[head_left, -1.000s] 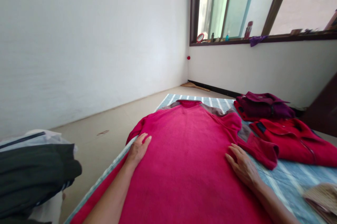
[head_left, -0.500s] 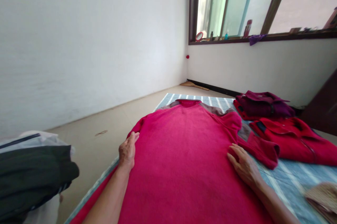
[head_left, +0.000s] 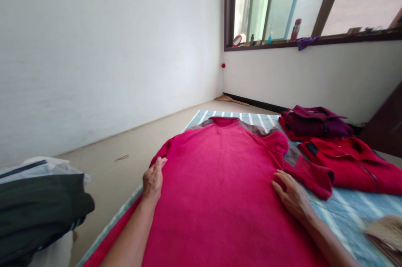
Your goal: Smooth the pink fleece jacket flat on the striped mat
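A magenta jacket (head_left: 216, 183) with grey shoulder panels lies spread out on a blue-and-white striped sheet, its collar at the far end. At the jacket's left side, my left hand (head_left: 153, 178) rests on edge against the cloth, fingers stretched forward. My right hand (head_left: 290, 191) lies flat near the right side with its fingers extended on the fabric. The jacket's right sleeve (head_left: 314, 175) is bent out to the right, while the left sleeve runs down along the sheet's edge, partly behind my left forearm.
Folded red (head_left: 358, 164) and purple (head_left: 317, 120) garments lie on the striped sheet (head_left: 345, 212) to the right. A beige knitted item (head_left: 386, 233) is at the lower right. Dark clothing (head_left: 40, 208) sits at the left. A window sill (head_left: 266, 46) holds small bottles.
The view has shifted very slightly. Both hands stay in almost the same places on the jacket, which keeps its shape.
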Demonstrator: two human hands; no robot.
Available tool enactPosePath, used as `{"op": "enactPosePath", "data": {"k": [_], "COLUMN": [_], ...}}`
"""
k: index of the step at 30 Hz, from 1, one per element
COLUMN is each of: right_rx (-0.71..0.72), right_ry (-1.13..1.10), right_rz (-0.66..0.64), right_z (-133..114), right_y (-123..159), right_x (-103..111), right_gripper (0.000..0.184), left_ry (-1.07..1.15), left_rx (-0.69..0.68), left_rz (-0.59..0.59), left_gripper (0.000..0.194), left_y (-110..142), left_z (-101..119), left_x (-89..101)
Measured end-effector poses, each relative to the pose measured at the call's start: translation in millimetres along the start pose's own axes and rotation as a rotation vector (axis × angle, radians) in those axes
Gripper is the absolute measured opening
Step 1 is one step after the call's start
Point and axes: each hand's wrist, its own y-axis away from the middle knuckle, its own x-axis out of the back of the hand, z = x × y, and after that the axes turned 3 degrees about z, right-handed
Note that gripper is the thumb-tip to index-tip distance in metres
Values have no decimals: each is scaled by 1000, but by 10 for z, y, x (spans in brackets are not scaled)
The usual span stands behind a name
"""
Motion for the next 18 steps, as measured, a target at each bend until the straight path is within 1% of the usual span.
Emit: {"op": "enactPosePath", "data": {"k": [4, 11, 18], "right_rx": [-5, -15, 9], "right_ry": [5, -8, -9], "right_rz": [11, 17, -8], "right_z": [-9, -8, -25], "right_y": [-4, -2, -13], "right_x": [-1, -13, 13], "right_gripper": [39, 37, 37], "left_ry": [-38, -85, -221], "left_rx": [-16, -48, -104], "left_rz": [-10, -14, -35], "left_gripper": [60, 58, 52], "left_y": [-25, -34, -28], "left_z": [-37, -31, -9], "left_x": [-7, -12, 1]}}
